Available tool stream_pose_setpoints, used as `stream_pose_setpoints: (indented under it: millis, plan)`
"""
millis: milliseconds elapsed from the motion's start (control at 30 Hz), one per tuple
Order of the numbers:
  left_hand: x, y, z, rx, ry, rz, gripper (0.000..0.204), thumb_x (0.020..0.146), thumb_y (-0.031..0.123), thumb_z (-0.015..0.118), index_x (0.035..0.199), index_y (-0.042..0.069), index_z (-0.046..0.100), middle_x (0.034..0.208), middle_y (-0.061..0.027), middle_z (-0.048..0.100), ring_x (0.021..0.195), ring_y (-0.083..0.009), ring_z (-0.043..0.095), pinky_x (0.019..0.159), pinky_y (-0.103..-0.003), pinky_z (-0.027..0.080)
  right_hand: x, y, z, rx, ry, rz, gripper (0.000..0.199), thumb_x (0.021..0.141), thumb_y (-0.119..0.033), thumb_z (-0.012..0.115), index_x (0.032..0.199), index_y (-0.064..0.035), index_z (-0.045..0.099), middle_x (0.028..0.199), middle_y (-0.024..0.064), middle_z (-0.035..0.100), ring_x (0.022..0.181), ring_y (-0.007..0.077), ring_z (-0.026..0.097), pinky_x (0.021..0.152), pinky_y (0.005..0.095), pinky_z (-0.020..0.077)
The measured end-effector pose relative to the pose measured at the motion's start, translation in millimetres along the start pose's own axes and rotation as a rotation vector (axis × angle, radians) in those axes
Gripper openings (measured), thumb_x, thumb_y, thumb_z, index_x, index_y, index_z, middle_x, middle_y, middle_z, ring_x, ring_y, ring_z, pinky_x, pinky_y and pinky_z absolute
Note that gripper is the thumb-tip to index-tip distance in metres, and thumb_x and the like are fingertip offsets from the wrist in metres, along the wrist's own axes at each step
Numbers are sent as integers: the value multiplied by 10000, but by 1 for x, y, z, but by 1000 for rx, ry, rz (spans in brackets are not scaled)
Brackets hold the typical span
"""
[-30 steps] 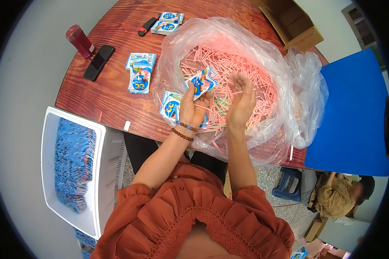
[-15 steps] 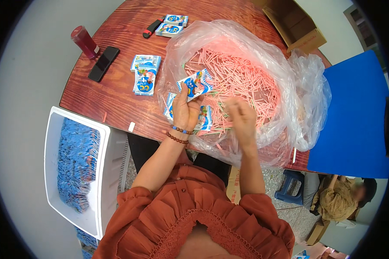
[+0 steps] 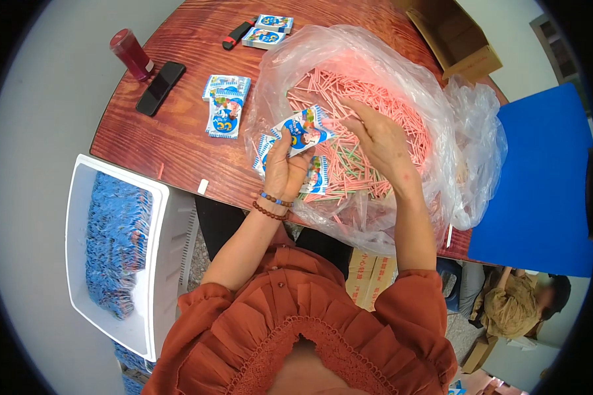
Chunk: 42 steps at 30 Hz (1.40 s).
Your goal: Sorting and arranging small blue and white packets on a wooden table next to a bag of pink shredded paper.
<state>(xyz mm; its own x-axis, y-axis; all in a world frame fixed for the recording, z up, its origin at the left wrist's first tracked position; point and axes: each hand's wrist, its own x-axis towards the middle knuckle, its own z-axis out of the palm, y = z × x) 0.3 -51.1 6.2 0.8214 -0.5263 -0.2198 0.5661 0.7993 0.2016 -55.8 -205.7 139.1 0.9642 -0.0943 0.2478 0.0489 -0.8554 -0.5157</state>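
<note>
A worker's left hand (image 3: 284, 172) pinches a small blue-and-white packet (image 3: 303, 130) at table centre, while the right hand (image 3: 382, 141), fingers spread, reaches into the pink sticks (image 3: 375, 99) in the clear plastic bag (image 3: 468, 145) at three o'clock. Picking sticks appears under way; the next move would need a clean pinch on loose sticks.

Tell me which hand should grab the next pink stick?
Right hand, probably: it hovers empty, palm down, over the pink sticks inside the clear bag. The left hand already has its grip on a small packet.
</note>
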Motion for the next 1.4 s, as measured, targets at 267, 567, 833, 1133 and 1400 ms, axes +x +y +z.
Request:
stream_pose_setpoints:
  millis: [267, 567, 833, 1133, 1400]
  plan:
    - [-4, -2, 0, -6, -81, 5, 308, 960, 291, 556, 1148, 48, 557, 1140, -75, 626, 1041, -212, 602, 942, -409, 467, -3, -5, 46, 527, -60, 223, 337, 830, -126, 695, 1138, -10, 622, 997, 49, 645, 918, 102, 596, 789, 235, 456]
    - [-11, 62, -4, 579, -141, 172, 194, 938, 95, 575, 1100, -4, 609, 992, -81, 683, 862, -127, 658, 740, -240, 539, 29, -25, 62, 468, -39, -82, 263, 813, -48, 699, 1063, 11, 645, 957, 42, 650, 843, 104, 603, 755, 235, 484]
    - [-23, 86, -2, 496, -121, 259, 265, 911, 12, 578, 1176, -8, 580, 1133, -80, 637, 1004, -130, 612, 855, -273, 508, 60, -41, 76, 672, -295, 18, 236, 858, -102, 673, 1070, -2, 652, 912, 4, 672, 798, 51, 591, 716, 208, 481]
    - [-28, 118, -10, 913, -90, 495, 182, 894, 44, 626, 1063, -9, 669, 899, -3, 679, 846, -52, 598, 751, -200, 485, 71, -60, 92, 891, -271, -103, 122, 876, -61, 626, 957, -3, 697, 833, 21, 679, 772, 69, 624, 676, 215, 492]
    - [-31, 131, -9, 1038, -94, 588, 178, 911, 69, 609, 1053, -13, 680, 1030, -30, 657, 892, -69, 564, 759, -227, 459, 76, -57, 98, 818, -212, -159, 109, 831, -28, 651, 922, -16, 710, 795, 18, 667, 745, 68, 617, 662, 209, 476]
